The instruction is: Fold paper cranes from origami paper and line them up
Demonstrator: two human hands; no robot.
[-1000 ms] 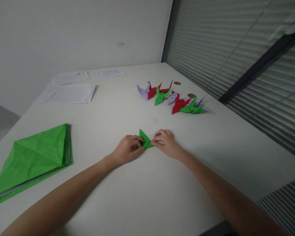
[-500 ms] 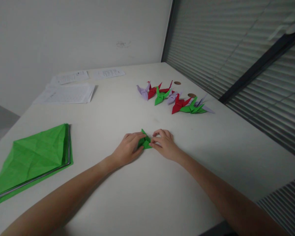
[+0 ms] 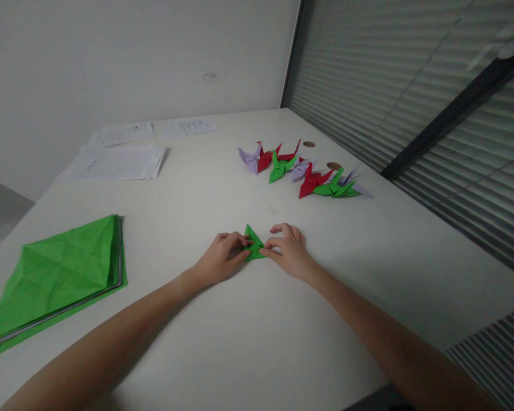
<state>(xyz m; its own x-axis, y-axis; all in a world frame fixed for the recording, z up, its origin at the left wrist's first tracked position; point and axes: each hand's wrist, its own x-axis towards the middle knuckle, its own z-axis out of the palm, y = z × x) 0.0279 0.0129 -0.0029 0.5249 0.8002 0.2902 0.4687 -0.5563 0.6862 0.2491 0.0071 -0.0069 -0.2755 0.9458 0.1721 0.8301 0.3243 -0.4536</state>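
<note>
A small folded green paper piece [image 3: 254, 249] lies on the white table [image 3: 248, 331] in front of me, pointed upward like a triangle. My left hand [image 3: 220, 261] presses and pinches its left side with curled fingers. My right hand [image 3: 288, 249] pinches its right corner between thumb and forefinger. Both hands rest on the tabletop, meeting at the paper.
A row of folded paper cranes [image 3: 302, 171] in red, green and lilac lies farther back on the right. A stack of green paper sheets [image 3: 60, 274] sits at the left. White printed papers [image 3: 115, 162] lie at the far left. Window blinds [image 3: 411, 85] run along the table's right side.
The green piece has been pressed flatter: half a second ago my left fingers covered and creased it, now they have drawn back a little and its triangular tip shows again.
</note>
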